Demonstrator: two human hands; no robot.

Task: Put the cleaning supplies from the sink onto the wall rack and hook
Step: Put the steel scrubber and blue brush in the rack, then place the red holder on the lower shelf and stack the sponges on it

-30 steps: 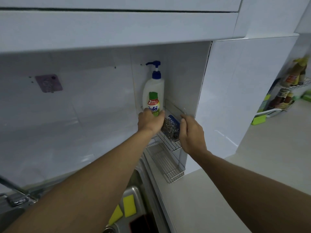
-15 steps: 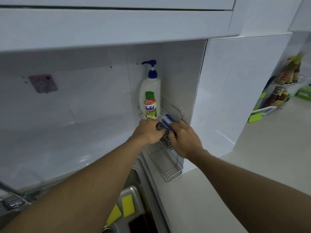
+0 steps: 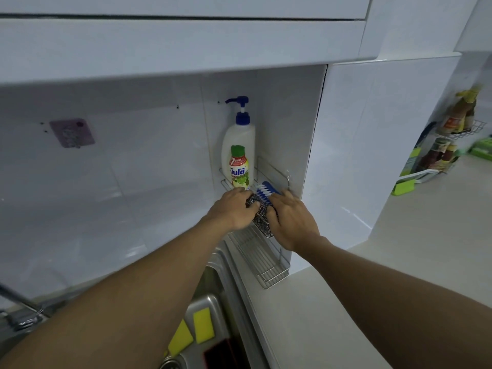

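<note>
- Both arms bare, stretched forward and up, converging toward centre frame.
- Left hand (image 3: pixel 234 210): back of hand up, fingers curled forward and down, thumb toward the other hand.
- Right hand (image 3: pixel 291 218): back up, fingers bent, knuckles raised.
- Hands just beside each other, fingertips nearly meeting.

Wire wall rack (image 3: pixel 274 272), upper tier holding pump bottle (image 3: pixel 239 137), green-capped bottle (image 3: pixel 239 169), blue-white brush (image 3: pixel 264 192), steel scourer (image 3: pixel 262 221)

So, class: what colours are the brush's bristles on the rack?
Blue and white bristles, clearest in the head view.
</note>
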